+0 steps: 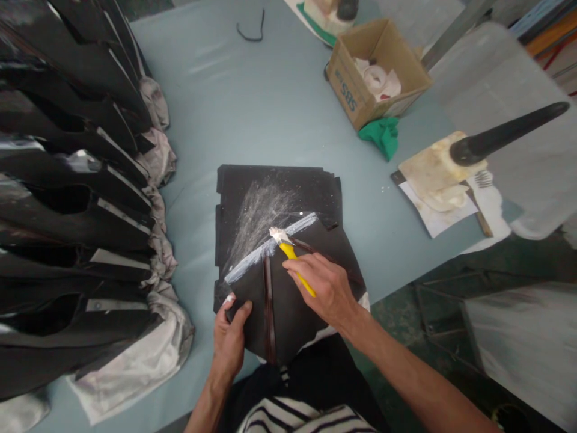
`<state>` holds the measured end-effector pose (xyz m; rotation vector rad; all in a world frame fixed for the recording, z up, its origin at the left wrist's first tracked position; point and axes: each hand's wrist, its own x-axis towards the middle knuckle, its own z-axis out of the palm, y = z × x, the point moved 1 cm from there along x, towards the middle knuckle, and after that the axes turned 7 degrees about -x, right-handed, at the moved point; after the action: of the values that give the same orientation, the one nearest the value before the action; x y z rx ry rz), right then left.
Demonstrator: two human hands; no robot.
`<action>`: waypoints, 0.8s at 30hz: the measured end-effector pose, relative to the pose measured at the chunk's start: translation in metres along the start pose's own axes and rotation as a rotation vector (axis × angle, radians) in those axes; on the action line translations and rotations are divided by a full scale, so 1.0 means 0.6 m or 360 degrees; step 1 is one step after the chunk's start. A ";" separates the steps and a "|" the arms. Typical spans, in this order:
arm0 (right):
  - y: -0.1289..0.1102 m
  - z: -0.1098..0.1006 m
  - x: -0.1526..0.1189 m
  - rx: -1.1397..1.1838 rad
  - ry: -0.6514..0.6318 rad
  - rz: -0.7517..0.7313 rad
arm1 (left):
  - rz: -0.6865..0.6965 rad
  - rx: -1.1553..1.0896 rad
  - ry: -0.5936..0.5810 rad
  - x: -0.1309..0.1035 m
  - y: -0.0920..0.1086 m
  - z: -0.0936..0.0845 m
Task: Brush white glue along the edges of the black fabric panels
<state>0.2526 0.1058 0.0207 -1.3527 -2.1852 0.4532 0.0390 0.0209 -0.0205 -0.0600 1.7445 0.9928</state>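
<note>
My right hand (322,285) is closed round a yellow-handled brush (288,251), its bristles white and touching a dark panel near its upper edge. The dark panel (297,307) has a brown zipper-like strip (269,300) down its middle, and a whitish band (247,264) runs along its slanted top edge. My left hand (231,337) grips the panel's lower left corner between thumb and fingers, with white on a fingertip. Beneath lies a black board (270,186) with chalky white smears.
Stacked dark pieces with pale cloth (155,240) fill the left side. A cardboard box (360,90) with rolls, a green cloth (383,137) and a glue-stained container (439,162) with a black handle stand at the right. A thin black strip (255,37) lies at the back.
</note>
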 end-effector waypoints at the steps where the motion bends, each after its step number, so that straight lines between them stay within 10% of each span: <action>1: 0.000 -0.005 -0.004 0.0019 0.0002 0.0011 | -0.0004 0.0000 -0.0001 0.001 0.000 0.000; 9: 0.029 0.009 0.021 0.0367 0.0067 0.0243 | -0.0024 0.0021 0.0006 0.001 -0.001 -0.001; 14: 0.092 -0.043 0.029 0.0607 0.0116 0.0611 | -0.0020 0.0011 -0.0034 0.004 0.001 0.002; 24: 0.213 -0.095 0.096 0.1010 -0.0439 0.0814 | -0.0024 0.0065 -0.0095 0.001 0.015 0.011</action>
<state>0.3575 0.2143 0.0130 -1.5074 -1.6226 1.4559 0.0395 0.0315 -0.0162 -0.0172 1.7068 0.9387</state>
